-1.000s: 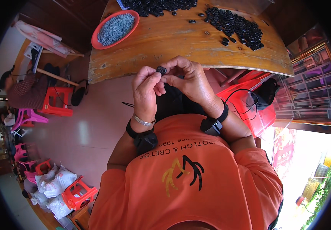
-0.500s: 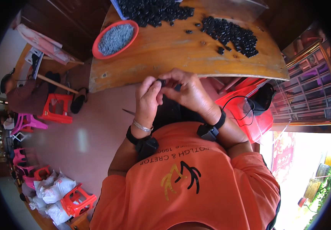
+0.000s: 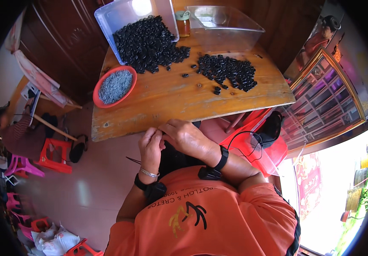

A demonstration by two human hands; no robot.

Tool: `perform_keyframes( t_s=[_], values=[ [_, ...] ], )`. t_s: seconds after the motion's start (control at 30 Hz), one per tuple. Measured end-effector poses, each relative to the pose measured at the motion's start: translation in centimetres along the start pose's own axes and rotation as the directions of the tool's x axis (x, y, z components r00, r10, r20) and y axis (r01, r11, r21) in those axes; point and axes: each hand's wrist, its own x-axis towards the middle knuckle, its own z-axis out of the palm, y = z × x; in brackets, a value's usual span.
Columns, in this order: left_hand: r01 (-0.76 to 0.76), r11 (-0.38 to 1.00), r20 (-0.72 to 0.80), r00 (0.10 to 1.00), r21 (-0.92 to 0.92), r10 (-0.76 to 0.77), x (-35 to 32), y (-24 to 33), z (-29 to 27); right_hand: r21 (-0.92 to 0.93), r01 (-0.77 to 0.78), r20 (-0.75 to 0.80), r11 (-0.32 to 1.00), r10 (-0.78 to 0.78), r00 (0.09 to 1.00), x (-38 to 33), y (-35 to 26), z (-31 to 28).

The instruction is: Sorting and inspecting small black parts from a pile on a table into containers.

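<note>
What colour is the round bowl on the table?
The bowl is red-orange, seen in the head view.

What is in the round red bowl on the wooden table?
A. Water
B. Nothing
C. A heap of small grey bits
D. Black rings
C: the red bowl near the table's left edge holds a heap of small grey bits, while the black rings lie loose on the wooden table and in the clear tub.

Single head-worn fisheye view, looking steeply down past the wearer's orange shirt (image 3: pixel 218 222) to the wooden table (image 3: pixel 179 100). Table lies above frame centre, close; hands meet just below its near edge. Floor shows left of the table, window right. Rim bends straight edges.
</note>
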Motion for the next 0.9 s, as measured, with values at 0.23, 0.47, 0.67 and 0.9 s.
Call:
perform_keyframes(
  t_s=[0.23,0.47,0.67,0.9],
  values=[
    [0.022,1.0,-0.017,1.0,-0.006,-0.022,0.0,0.5,0.3,-0.01,0.006,-0.007,1.0,-0.007,1.0,0.2,0.2,0.4],
    [0.001,0.999,-0.04,0.999,-0.046,-0.002,-0.2,0.6,0.1,0.018,-0.021,-0.023,1.0,0.021,1.0,0.4,0.0,0.6],
    [-0.04,0.998,0.001,0.999,-0.038,0.04,-0.2,2.2,-0.4,-0.267,0.208,-0.13,0.941,-0.249,0.96,7.2,5.3,-7.1],
    [0.039,0.999,0.132,0.991,-0.02,-0.036,-0.4,2.1,-0.6,-0.671,-0.144,-0.41,0.728,-0.203,0.889,16.7,15.2,-19.8]
  ],
)
